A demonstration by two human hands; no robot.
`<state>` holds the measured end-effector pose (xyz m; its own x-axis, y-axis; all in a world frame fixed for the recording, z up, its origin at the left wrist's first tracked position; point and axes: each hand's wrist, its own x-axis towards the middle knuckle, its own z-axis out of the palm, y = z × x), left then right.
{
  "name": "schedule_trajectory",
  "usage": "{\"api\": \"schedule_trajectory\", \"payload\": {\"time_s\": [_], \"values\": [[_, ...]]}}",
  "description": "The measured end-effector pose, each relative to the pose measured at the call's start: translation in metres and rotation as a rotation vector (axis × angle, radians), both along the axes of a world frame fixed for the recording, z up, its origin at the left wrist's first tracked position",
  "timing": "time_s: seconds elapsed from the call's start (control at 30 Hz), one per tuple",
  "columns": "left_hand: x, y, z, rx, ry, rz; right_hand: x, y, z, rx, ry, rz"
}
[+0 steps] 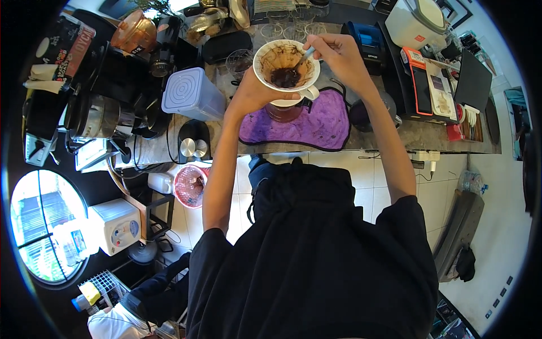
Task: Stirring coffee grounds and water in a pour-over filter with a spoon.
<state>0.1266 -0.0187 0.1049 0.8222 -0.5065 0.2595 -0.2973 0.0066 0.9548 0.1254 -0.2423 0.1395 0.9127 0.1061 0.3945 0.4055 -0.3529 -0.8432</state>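
A white coffee dripper (311, 93) with a side handle sits over a glass server (284, 113). Inside it is a stained paper filter (274, 56) with dark wet coffee grounds (285, 77) at the bottom. My left hand (254, 93) is closed around the dripper's lower left side, its thumb along the front. Pinched in my right hand (334, 51) is a spoon (306, 56), which slants down into the filter; its tip is hidden in the grounds. Beneath the server lies a purple cloth (327, 121) with dark edging.
Left of the dripper are a glass (239, 61) and a lidded translucent container (195, 93). A dark round kettle (370, 116) stands right of the cloth. Several clear glasses (293, 34) line the back. A red basket (192, 186) is on the floor below the counter.
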Motion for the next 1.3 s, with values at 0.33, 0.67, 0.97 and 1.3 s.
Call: {"api": "schedule_trajectory", "payload": {"time_s": [0.33,0.67,0.97,1.3], "values": [[0.0,0.002,-0.004,0.014,-0.022,-0.001,-0.003,-0.004,0.013,0.156,0.073,0.013],[-0.002,0.001,0.001,0.039,0.034,-0.018,-0.007,0.001,0.01,0.137,0.088,0.034],[0.0,0.001,-0.002,0.026,-0.006,-0.009,-0.003,-0.001,0.004,0.102,0.005,-0.017],[-0.002,0.001,-0.002,0.032,-0.001,-0.008,-0.003,-0.007,0.017,0.204,0.041,0.048]]}}
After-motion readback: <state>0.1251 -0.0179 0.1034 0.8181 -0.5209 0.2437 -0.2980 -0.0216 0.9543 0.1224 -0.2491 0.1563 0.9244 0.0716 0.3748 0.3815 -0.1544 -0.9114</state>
